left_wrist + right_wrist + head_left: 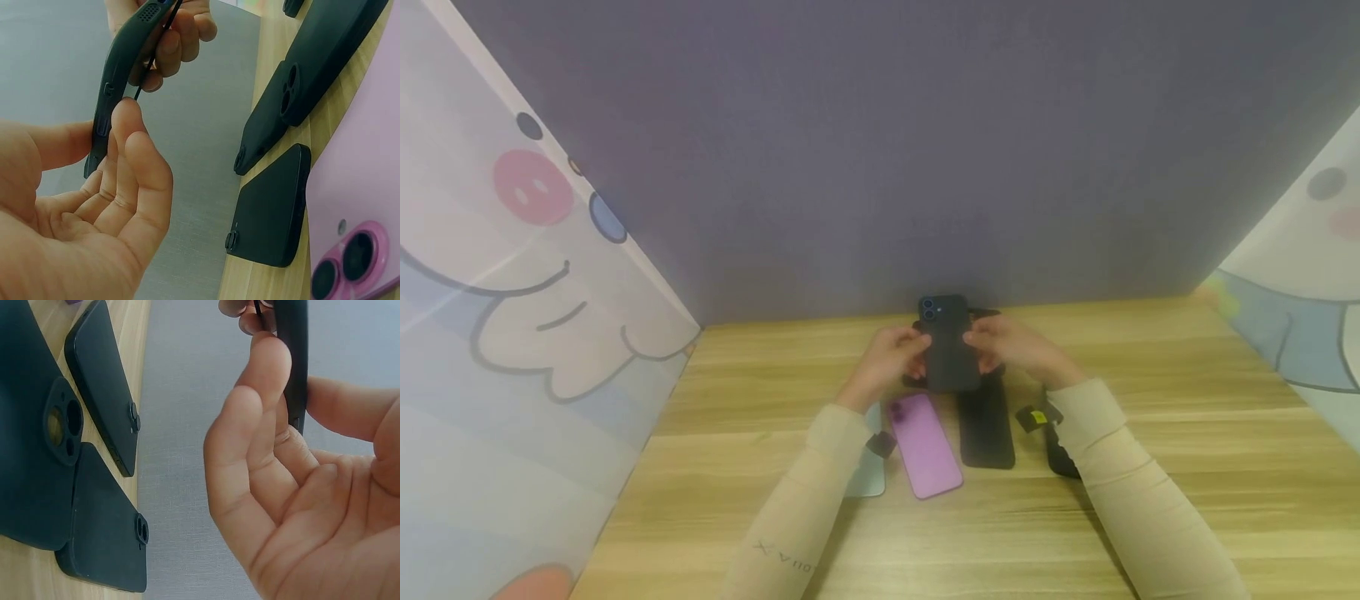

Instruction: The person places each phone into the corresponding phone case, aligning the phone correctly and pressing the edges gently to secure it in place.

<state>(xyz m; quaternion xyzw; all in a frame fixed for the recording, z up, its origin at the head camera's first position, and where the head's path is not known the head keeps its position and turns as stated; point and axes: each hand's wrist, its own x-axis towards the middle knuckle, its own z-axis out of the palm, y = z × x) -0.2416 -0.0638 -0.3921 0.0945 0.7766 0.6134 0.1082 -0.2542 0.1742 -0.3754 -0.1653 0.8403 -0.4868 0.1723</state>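
Above the far part of the table, both hands hold a black-cased phone [953,358], its back and two camera lenses facing the head camera. My left hand [891,358] pinches one long side, thumb on the back and fingers curled beneath. On the opposite side my right hand [1018,346] grips it the same way. Seen edge-on in the left wrist view, the dark case [115,78] looks bowed, and a thin black edge stands apart from it near the right hand's fingers [169,53]. The phone's front is hidden in the head view.
Below the hands lie a pink phone [927,450] and a black one [987,429]. A pale blue phone [870,479] is partly under the left sleeve, another dark one [1060,458] beside the right sleeve. More black phones [103,525] lie near the grey wall [880,167] behind.
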